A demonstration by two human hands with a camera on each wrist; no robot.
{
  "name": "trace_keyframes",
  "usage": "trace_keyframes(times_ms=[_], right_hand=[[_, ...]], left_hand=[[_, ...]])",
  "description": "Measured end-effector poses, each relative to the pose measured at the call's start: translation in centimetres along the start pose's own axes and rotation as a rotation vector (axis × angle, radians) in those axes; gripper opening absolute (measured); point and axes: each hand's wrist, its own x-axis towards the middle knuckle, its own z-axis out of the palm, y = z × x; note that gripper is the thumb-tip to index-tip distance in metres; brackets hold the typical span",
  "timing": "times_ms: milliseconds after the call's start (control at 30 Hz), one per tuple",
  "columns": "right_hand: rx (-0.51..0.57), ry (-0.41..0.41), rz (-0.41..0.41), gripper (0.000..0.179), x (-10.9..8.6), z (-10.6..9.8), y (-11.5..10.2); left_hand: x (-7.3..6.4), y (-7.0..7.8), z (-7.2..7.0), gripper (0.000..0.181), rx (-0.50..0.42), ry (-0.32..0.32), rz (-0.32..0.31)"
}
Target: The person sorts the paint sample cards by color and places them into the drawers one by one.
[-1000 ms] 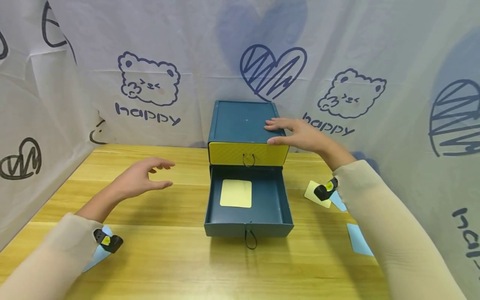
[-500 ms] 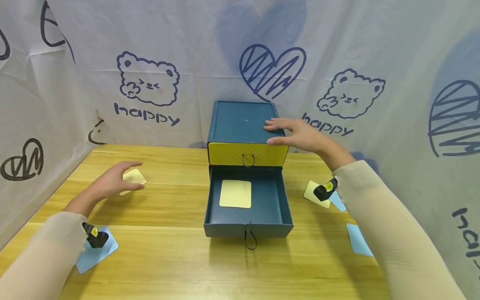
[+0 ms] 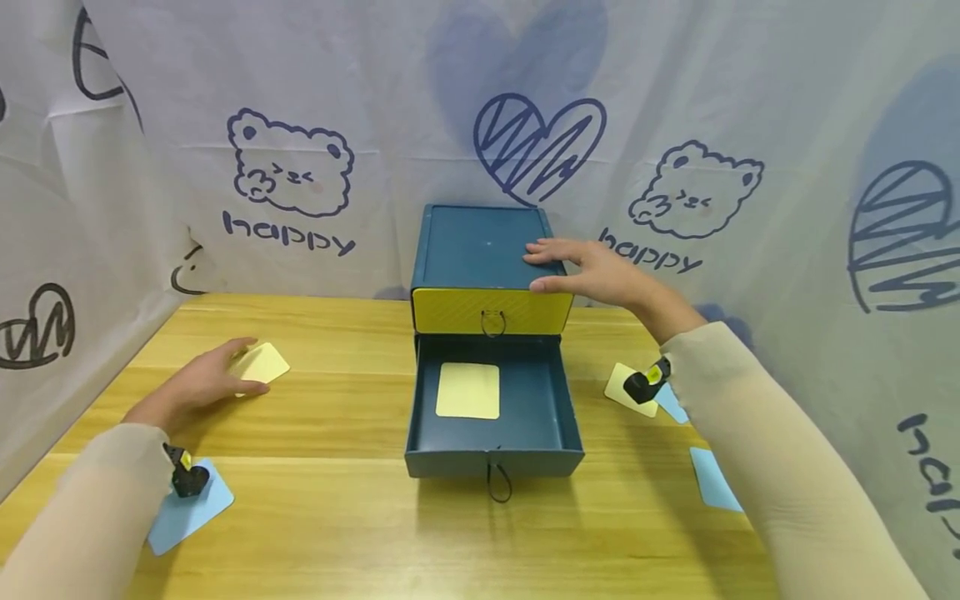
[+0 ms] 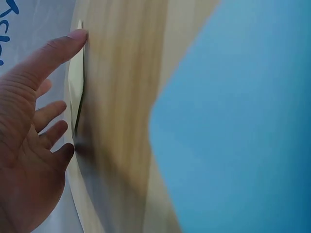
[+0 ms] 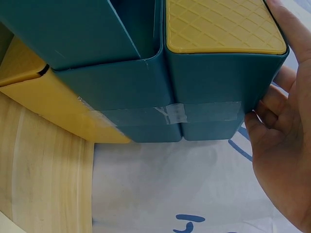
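At the left of the table my left hand [image 3: 201,382] is spread around a yellow card [image 3: 267,365], thumb on the near side and fingers on the far side. In the left wrist view one fingertip [image 4: 78,35] meets that card's edge; the other fingers bend loosely. My right hand [image 3: 600,271] rests on the top right edge of a dark teal drawer cabinet [image 3: 480,242], fingers lying on its top. Below the closed yellow-fronted drawer [image 3: 450,311], a teal drawer [image 3: 528,417] is pulled out. Another yellow card [image 3: 468,390] lies flat inside it.
A blue card [image 3: 191,510] lies under my left wrist. Beside my right sleeve are a yellow card [image 3: 621,390] and blue cards, one nearer the front [image 3: 715,481]. The right wrist view shows a lower yellow section [image 5: 58,104] and clear tape [image 5: 209,112]. A printed cloth [image 3: 405,125] hangs behind.
My left hand has moved left and then down to the yellow card, which it hid at first. My right hand stays on the cabinet. The view has shifted slightly.
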Motion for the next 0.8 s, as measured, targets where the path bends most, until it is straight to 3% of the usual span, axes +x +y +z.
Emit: trace_keyframes(times_ms=[400, 600, 800], right_hand=[[-0.008, 0.002, -0.003, 0.065, 0.0, 0.2, 0.0], [-0.02, 0.016, -0.008, 0.065, -0.1, 0.2, -0.1], [-0.014, 0.015, -0.001, 0.064, -0.2, 0.2, 0.0]], left_hand=[[0.8, -0.1, 0.3, 0.102, -0.048, -0.018, -0.028], [0.7, 0.3, 0.3, 0.098, -0.071, -0.014, -0.007], [1.2, 0.4, 0.2, 0.1, -0.102, -0.059, 0.018]])
